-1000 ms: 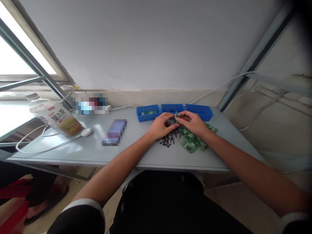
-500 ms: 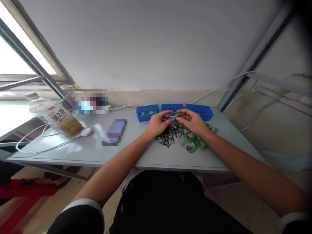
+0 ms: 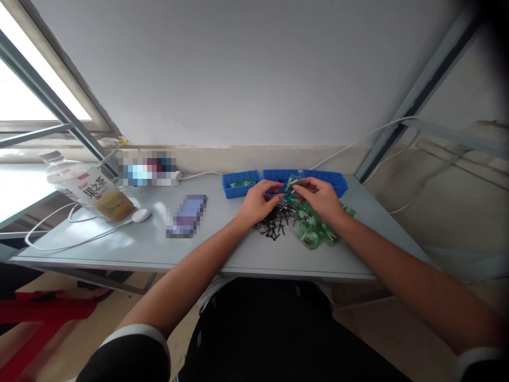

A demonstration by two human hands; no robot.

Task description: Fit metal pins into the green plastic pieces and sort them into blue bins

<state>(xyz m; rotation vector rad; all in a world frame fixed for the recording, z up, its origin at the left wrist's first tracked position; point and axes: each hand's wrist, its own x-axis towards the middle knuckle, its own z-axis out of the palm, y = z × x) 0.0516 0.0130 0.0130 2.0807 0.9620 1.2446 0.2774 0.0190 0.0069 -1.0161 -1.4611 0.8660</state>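
Note:
My left hand (image 3: 256,201) hovers over a heap of small dark pins (image 3: 276,223) on the grey table (image 3: 151,244), its fingers pinched together on something too small to name. My right hand (image 3: 320,197) holds a small green circuit board (image 3: 294,183) up at its fingertips, just in front of the blue trays (image 3: 242,183). A pile of more green boards (image 3: 314,228) lies under and beside my right wrist. The two hands are a few centimetres apart.
A tea bottle (image 3: 89,191) lies on its side at the left, next to a white mouse (image 3: 141,215) and cables. A pixelated flat object (image 3: 186,215) lies mid-table, a power strip (image 3: 149,168) at the back wall. A red stool (image 3: 24,318) stands below left.
The hands were joined around one board a second ago. They have drawn apart: the right hand lifted the board towards the trays, the left dropped slightly towards the pins.

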